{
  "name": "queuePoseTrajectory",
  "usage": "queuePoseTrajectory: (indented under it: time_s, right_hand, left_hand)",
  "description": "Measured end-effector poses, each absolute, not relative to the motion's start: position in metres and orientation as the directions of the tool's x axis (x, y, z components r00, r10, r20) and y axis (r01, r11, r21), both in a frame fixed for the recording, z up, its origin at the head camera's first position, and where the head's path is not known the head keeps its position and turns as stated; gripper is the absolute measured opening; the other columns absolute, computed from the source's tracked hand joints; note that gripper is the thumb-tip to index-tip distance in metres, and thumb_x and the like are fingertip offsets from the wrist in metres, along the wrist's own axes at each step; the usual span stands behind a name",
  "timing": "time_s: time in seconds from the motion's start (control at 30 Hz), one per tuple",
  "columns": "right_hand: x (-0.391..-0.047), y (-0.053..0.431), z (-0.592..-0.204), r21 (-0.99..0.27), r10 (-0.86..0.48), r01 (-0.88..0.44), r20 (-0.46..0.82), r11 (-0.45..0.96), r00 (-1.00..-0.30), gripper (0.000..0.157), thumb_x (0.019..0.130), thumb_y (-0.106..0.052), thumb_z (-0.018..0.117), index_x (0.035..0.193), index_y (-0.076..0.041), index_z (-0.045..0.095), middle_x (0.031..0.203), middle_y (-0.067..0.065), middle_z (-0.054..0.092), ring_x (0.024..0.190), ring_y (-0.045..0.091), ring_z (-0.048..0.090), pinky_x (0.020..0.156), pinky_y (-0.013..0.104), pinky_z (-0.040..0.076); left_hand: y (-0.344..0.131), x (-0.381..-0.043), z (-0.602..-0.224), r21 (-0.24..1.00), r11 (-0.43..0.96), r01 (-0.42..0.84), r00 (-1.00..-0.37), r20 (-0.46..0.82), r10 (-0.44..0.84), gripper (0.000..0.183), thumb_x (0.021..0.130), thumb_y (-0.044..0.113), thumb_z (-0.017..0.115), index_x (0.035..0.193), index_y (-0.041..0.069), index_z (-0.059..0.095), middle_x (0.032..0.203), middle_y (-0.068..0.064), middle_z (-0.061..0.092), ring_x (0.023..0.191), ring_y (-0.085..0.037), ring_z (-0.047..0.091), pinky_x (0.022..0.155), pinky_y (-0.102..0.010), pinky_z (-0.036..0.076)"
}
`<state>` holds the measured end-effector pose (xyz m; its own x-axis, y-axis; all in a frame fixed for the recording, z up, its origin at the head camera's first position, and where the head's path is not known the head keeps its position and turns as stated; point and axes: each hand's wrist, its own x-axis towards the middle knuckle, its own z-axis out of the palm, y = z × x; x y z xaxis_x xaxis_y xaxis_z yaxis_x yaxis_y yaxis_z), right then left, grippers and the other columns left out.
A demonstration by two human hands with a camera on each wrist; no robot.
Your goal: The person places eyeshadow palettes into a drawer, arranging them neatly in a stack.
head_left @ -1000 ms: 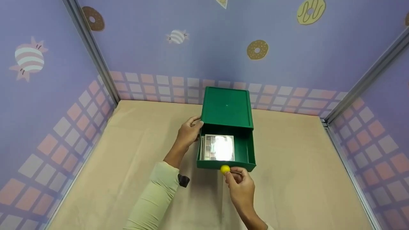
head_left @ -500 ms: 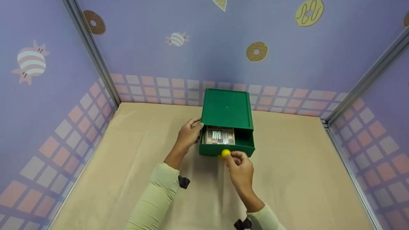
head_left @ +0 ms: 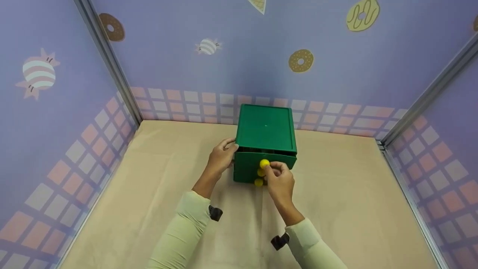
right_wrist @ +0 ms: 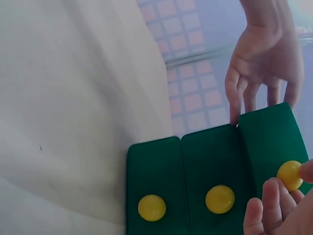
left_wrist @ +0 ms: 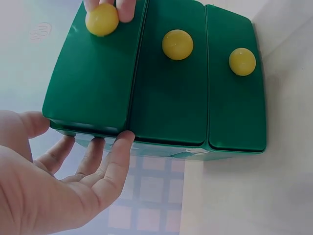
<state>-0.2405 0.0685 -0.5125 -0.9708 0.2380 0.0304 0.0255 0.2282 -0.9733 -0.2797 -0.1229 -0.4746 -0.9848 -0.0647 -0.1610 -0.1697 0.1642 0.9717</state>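
Note:
A small green drawer cabinet [head_left: 266, 129] has three drawers, one above another, each with a round yellow knob. The top drawer [left_wrist: 93, 78] stands slightly out from the others, with a thin dark gap under the cabinet's top. My right hand [head_left: 281, 183] pinches the top drawer's yellow knob [right_wrist: 290, 175] between thumb and fingers. At the cabinet's left side, my left hand [head_left: 220, 157] rests its extended fingers against the side wall, thumb near the top edge. The middle knob [left_wrist: 177, 44] and bottom knob [left_wrist: 242, 61] are untouched. The drawer's contents are hidden.
The cabinet stands on a beige cloth-covered table [head_left: 179, 149], near the purple back wall [head_left: 246, 67] printed with sweets. Side walls with metal corner posts [head_left: 108, 59] bound the table left and right.
My right hand has moved away from me with the knob, and the top drawer has slid almost fully in, hiding the flat packs inside. My left hand stays at the cabinet's side.

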Motion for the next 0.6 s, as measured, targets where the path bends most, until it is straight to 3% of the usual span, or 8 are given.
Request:
queuePoseTrajectory:
  time_s: [0.23,0.4,0.6]
  right_hand:
    - [-0.253,0.069,-0.511,-0.968,0.237,0.041,0.019,0.247,-0.971,0.024,0.091,-0.036,0.062,0.104,-0.016,0.062,0.099,0.002,0.071,0.089,0.018,0.067,0.079,0.034,0.055]
    - [-0.259,0.070,-0.508,-0.962,0.220,0.056,0.005,0.267,-0.975,0.025,0.092,-0.037,0.062,0.105,-0.015,0.062,0.100,0.003,0.071,0.092,0.018,0.067,0.082,0.036,0.055]
    - [-0.255,0.087,-0.508,-0.936,0.066,0.025,-0.002,0.350,-0.998,0.029,0.094,-0.036,0.060,0.116,-0.017,0.062,0.106,0.003,0.070,0.094,0.019,0.066,0.085,0.036,0.054]
  left_hand:
    - [-0.121,-0.281,-0.476,0.970,0.169,-0.174,-0.984,-0.164,-0.071,0.038,0.097,0.041,0.050,0.133,0.032,0.053,0.123,-0.002,0.060,0.086,-0.026,0.061,0.069,-0.029,0.052]
    - [-0.120,-0.283,-0.474,0.970,0.156,-0.187,-0.982,-0.178,-0.067,0.038,0.097,0.041,0.049,0.134,0.033,0.052,0.127,-0.004,0.058,0.097,-0.022,0.063,0.080,-0.036,0.054]
    - [-0.121,-0.278,-0.476,0.966,0.177,-0.189,-0.982,-0.184,-0.045,0.042,0.099,0.042,0.046,0.139,0.030,0.047,0.130,-0.005,0.056,0.107,-0.027,0.062,0.085,-0.038,0.052]
